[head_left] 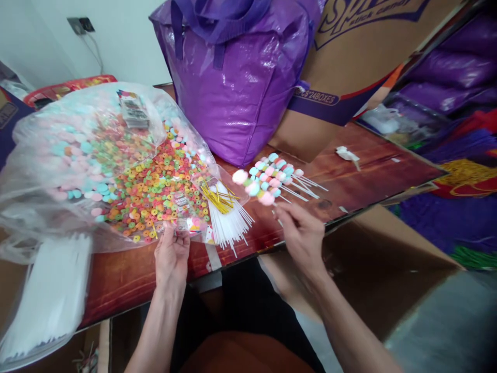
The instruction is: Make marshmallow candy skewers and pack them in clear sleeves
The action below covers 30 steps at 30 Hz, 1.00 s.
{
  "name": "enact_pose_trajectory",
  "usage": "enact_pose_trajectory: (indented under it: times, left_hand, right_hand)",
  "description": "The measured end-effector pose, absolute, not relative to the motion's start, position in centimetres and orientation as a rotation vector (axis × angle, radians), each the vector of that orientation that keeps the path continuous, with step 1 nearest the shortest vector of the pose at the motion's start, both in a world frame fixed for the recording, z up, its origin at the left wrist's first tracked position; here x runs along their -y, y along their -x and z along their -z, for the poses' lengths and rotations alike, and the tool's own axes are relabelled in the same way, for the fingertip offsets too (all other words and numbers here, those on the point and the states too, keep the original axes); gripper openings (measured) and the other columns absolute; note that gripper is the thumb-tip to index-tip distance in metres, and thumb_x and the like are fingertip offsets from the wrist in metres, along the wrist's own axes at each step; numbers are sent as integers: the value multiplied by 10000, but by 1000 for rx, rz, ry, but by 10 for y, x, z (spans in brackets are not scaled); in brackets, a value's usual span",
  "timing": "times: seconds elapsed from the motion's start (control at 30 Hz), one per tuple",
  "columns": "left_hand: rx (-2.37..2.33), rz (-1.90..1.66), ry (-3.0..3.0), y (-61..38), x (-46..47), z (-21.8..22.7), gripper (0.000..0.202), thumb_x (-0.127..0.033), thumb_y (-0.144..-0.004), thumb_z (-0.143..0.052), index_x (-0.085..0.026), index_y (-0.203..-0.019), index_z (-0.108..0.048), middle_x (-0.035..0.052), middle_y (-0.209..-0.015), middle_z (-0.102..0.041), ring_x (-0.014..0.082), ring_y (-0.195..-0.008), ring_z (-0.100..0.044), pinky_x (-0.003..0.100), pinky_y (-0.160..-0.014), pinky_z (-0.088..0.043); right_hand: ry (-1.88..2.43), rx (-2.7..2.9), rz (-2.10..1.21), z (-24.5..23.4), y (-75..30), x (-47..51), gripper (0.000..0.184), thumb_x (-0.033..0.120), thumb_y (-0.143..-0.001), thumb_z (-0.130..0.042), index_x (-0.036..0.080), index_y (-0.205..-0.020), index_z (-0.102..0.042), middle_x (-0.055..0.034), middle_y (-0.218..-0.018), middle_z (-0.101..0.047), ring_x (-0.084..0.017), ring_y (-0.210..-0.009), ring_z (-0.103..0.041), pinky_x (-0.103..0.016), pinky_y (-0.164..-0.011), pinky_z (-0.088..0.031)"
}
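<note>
My right hand (301, 230) is closed around the white stick of a candy skewer (254, 189), threaded with pink, white, green and blue pieces and tilted up to the left. Just beyond it, several finished candy skewers (274, 173) lie in a pile on the table. My left hand (173, 254) is palm up with fingers curled, pinching the edge of a small clear printed bag (186, 207) over the ring candies. Loose gummy rings (143, 194) and pastel candies (73, 150) fill a large clear plastic bag (31, 129).
White sticks (231, 223) and gold twist ties (220, 199) lie mid-table (128, 274). More white sticks (50, 290) hang in a bag over the front edge. A purple bag (236, 98) and a cardboard box (349, 62) stand behind. An open box (388, 248) sits below right.
</note>
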<state>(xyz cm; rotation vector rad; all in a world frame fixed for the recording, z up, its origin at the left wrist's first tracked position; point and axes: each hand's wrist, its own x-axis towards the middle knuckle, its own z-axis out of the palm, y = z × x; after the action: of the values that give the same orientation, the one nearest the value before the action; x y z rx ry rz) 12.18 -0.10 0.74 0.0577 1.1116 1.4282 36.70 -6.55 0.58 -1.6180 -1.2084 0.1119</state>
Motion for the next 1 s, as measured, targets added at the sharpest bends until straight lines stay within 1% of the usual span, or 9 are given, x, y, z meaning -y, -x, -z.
enact_pose_trajectory:
  times: [0.13,0.27,0.37,0.5,0.6,0.7,0.83,0.9,1.0]
  left_hand:
    - [-1107,-1423,-61,-121,2,-9,186,-263,-807,-789,-160,-833,-636,-27,-705,-660,61,-617,-615,178,-629,-523]
    - [-1113,-1418,-24,-122,5,-11,174,-252,-818,-777,-156,-823,-632,-30,-690,-661,62,-596,-616,184,-615,-526]
    - [-1100,-1404,-39,-120,8,-10,179,-268,-820,-774,-152,-827,-637,-18,-703,-676,75,-609,-637,200,-622,-532]
    - [-1110,-1446,-178,-118,11,-5,285,-318,-711,-855,-164,-826,-645,-4,-785,-717,107,-668,-681,237,-668,-537]
    - [-1094,-1462,-364,-119,13,-3,369,-395,-637,-883,-174,-814,-646,-13,-770,-709,118,-672,-679,265,-694,-539]
    - [-1079,-1452,-494,-122,16,-1,360,-433,-658,-858,-169,-767,-638,-21,-715,-676,120,-667,-664,267,-687,-536]
    - [-1097,-1484,-563,-127,20,2,332,-415,-681,-845,-168,-732,-629,-27,-705,-658,110,-668,-642,248,-682,-532]
    - [-1092,-1500,-604,-130,23,4,319,-418,-696,-835,-172,-754,-641,-12,-755,-677,129,-730,-659,263,-727,-546]
    - [-1070,-1502,-627,-134,26,4,318,-447,-734,-803,-188,-856,-664,19,-877,-711,159,-816,-683,292,-768,-561]
  right_hand:
    - [1482,1323,-269,-5,-324,100,168,218,-942,-564,227,-932,-732,-19,-750,-669,-162,-664,-610,-297,-643,-485]
    - [1433,1452,-236,-4,-315,112,185,149,-936,-568,238,-969,-727,-44,-830,-708,-180,-745,-642,-315,-700,-506]
    - [1445,1549,-163,-6,-320,114,195,133,-936,-567,235,-970,-729,-47,-810,-711,-183,-734,-630,-330,-709,-504]
    - [1466,1626,-132,-11,-324,115,207,159,-940,-559,237,-967,-748,-59,-809,-718,-191,-729,-628,-340,-692,-503]
    - [1458,1646,-192,-12,-322,115,197,176,-944,-567,237,-965,-753,-56,-801,-717,-189,-734,-635,-333,-695,-513]
    - [1423,1637,-290,-10,-316,114,190,184,-952,-567,237,-968,-749,-43,-777,-701,-178,-714,-634,-317,-689,-515]
    - [1405,1617,-424,-5,-306,112,191,192,-968,-553,233,-969,-739,-34,-774,-683,-164,-704,-629,-285,-667,-498]
    - [1403,1628,-475,-3,-300,111,188,190,-972,-547,223,-955,-732,-31,-772,-678,-155,-695,-626,-269,-657,-489]
    - [1443,1571,-490,-2,-291,109,198,186,-975,-530,210,-926,-721,-26,-758,-663,-143,-663,-618,-254,-637,-477]
